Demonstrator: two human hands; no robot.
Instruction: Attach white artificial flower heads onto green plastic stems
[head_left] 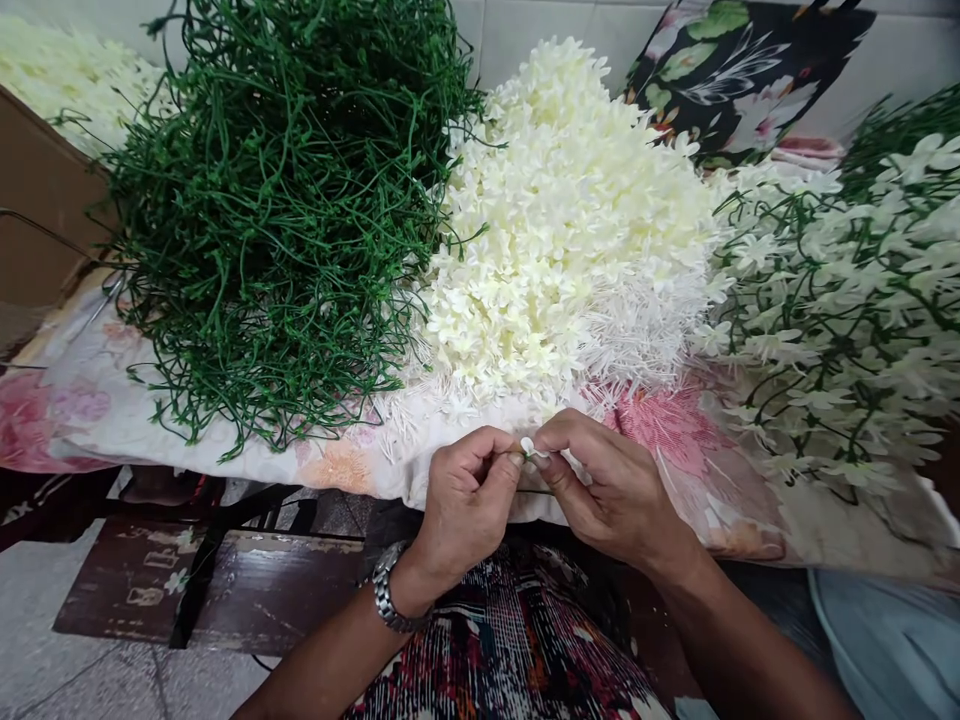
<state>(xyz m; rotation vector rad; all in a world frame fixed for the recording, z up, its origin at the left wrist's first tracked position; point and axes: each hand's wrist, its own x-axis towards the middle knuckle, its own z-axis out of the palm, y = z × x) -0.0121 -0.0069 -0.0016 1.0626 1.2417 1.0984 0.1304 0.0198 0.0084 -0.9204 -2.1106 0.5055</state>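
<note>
Close together at the table's front edge, both my hands are pinched around a small white artificial flower (528,447). My left hand (471,492), with a metal watch on its wrist, grips a thin green stem (534,491) between thumb and forefinger; its tip is mostly hidden by the fingers. The flower's petals are pinched by the thumb and forefinger of my right hand (611,490). Beyond my hands lies a heap of loose cream-white flower heads (570,230). A tangled pile of green plastic stems (292,220) rises to its left.
Flowers joined to green stems (832,320) are heaped at the right. A floral cloth (337,465) covers the table. At the far left stands a cardboard box (45,200); a black flowered fabric (750,75) leans at the wall. Below is a brown wooden bench (277,590).
</note>
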